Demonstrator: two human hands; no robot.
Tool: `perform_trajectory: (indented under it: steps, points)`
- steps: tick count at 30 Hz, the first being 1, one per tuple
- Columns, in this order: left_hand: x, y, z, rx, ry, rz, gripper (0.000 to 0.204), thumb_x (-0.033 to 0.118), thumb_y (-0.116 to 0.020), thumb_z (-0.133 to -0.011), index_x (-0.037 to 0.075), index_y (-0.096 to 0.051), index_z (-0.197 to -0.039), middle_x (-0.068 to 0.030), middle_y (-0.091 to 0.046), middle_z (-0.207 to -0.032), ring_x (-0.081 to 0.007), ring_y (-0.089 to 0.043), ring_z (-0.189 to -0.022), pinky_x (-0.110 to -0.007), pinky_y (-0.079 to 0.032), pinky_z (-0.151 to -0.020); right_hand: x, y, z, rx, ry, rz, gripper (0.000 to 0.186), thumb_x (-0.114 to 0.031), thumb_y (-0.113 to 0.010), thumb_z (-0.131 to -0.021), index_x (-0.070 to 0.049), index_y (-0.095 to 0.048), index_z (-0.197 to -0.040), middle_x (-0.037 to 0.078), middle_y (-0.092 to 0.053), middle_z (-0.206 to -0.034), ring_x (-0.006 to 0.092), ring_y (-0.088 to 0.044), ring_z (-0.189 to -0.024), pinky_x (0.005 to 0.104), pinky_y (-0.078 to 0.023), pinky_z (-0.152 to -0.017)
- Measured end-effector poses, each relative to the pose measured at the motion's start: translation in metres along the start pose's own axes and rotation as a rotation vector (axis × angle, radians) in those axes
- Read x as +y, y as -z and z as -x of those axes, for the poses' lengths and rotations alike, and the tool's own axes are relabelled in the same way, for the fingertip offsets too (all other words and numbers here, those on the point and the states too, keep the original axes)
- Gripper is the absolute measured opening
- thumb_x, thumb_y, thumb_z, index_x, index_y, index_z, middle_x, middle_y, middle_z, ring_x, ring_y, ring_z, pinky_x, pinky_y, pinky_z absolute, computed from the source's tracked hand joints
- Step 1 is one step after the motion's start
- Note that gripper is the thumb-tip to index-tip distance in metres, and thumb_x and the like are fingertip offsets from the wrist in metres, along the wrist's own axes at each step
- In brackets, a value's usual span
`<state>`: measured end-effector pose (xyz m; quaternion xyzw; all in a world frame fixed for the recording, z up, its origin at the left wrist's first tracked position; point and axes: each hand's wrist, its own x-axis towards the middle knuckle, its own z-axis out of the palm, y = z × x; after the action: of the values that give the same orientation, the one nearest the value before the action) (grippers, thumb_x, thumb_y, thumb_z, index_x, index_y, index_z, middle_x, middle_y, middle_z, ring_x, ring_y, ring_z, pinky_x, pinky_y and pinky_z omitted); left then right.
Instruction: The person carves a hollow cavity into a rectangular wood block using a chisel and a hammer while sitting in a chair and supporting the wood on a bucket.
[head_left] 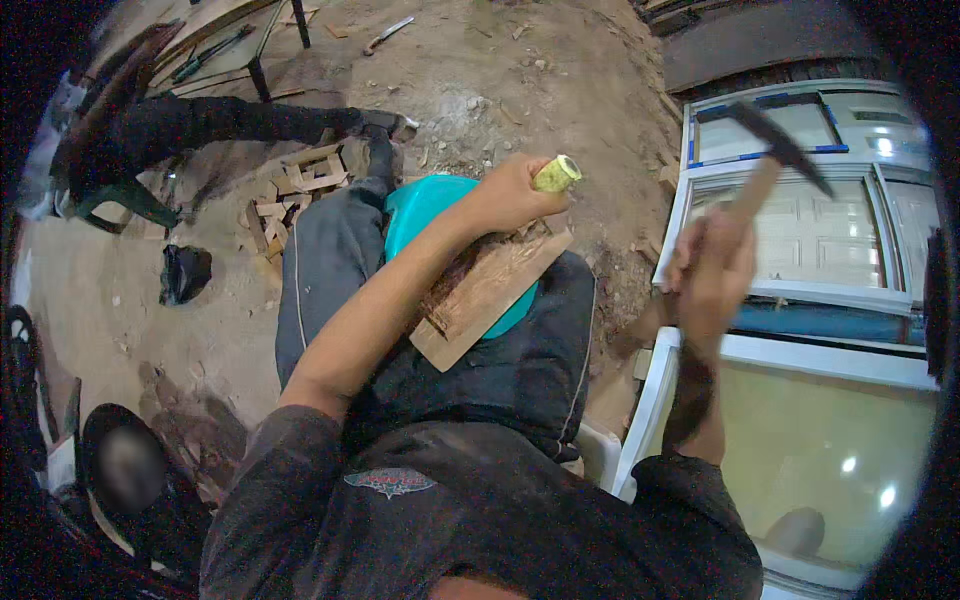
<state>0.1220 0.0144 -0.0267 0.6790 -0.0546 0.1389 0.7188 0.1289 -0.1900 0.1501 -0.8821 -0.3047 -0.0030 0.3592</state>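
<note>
My left hand point(518, 192) is wrapped round a yellow-green handle point(560, 174), which looks like a chisel's; whatever lies below it is hidden by the hand. Underneath, a wooden board point(490, 295) with a rough, dark gouged edge lies slanted on a teal plastic object point(425, 210) between my legs. My right hand point(715, 270), slightly blurred, is raised to the right of the board, closed round a wooden-handled hammer point(775, 150) whose dark head is in the air.
White framed doors or windows point(690, 200) stand along the right. Wood offcuts point(300, 190) and a black bag point(185, 275) lie on the dusty floor. Another person's dark-trousered leg point(240, 125) is at upper left, near a low table point(205, 75). A person's blurred head point(130, 465) shows lower left.
</note>
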Motion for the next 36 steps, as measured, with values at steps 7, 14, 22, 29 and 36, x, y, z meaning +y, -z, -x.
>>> perform_trajectory:
  steps: [7, 14, 22, 29, 36]
  points:
    - [0.013, 0.003, 0.006, -0.004, 0.074, -0.062, 0.018, 0.018, -0.069, -0.076, 0.004, -0.061, -0.084, 0.0007, -0.057, -0.068, -0.0079, -0.051, -0.062, -0.028, -0.043, -0.056, -0.025, 0.014, -0.006, 0.063, -0.123, -0.205, 0.027, -0.036, -0.05, -0.099, -0.009, -0.053, -0.094, -0.002, -0.045, -0.059, 0.0055, -0.039, -0.039, 0.0186, -0.029, -0.034]
    - [0.017, -0.008, 0.002, -0.001, 0.15, -0.118, 0.019, 0.019, -0.069, -0.075, 0.004, -0.062, -0.085, 0.0009, -0.06, -0.071, -0.0083, -0.053, -0.065, -0.028, -0.044, -0.059, 0.01, -0.018, 0.006, -0.286, -0.135, 0.3, 0.03, -0.031, -0.05, -0.096, -0.002, -0.056, -0.103, 0.007, -0.055, -0.071, 0.0241, -0.056, -0.067, 0.0367, -0.046, -0.063]
    - [0.008, -0.004, -0.001, -0.022, 0.061, -0.027, 0.023, 0.022, -0.067, -0.074, 0.002, -0.06, -0.083, -0.0008, -0.055, -0.065, -0.0095, -0.049, -0.06, -0.031, -0.042, -0.056, 0.014, 0.002, 0.003, 0.106, -0.055, -0.099, 0.035, -0.042, -0.054, -0.095, -0.008, -0.054, -0.101, -0.004, -0.044, -0.061, 0.0041, -0.041, -0.047, 0.0214, -0.033, -0.038]
    - [0.003, -0.007, 0.0, -0.006, 0.055, 0.023, 0.02, 0.02, -0.066, -0.076, 0.002, -0.058, -0.081, -0.0002, -0.053, -0.065, -0.0094, -0.047, -0.062, -0.031, -0.042, -0.058, 0.038, -0.014, 0.016, -0.104, -0.318, -0.005, 0.032, -0.034, -0.054, -0.095, -0.005, -0.055, -0.108, -0.002, -0.043, -0.061, 0.0062, -0.041, -0.05, 0.0234, -0.034, -0.043]
    - [-0.002, -0.016, -0.007, 0.036, 0.087, -0.087, 0.023, 0.022, -0.067, -0.077, 0.002, -0.058, -0.08, -0.0012, -0.053, -0.063, -0.01, -0.047, -0.061, -0.032, -0.042, -0.057, 0.075, -0.053, 0.113, -0.078, -0.499, -0.377, 0.019, -0.027, -0.053, -0.096, -0.008, -0.05, -0.094, -0.002, -0.043, -0.056, 0.007, -0.038, -0.037, 0.0223, -0.031, -0.034]
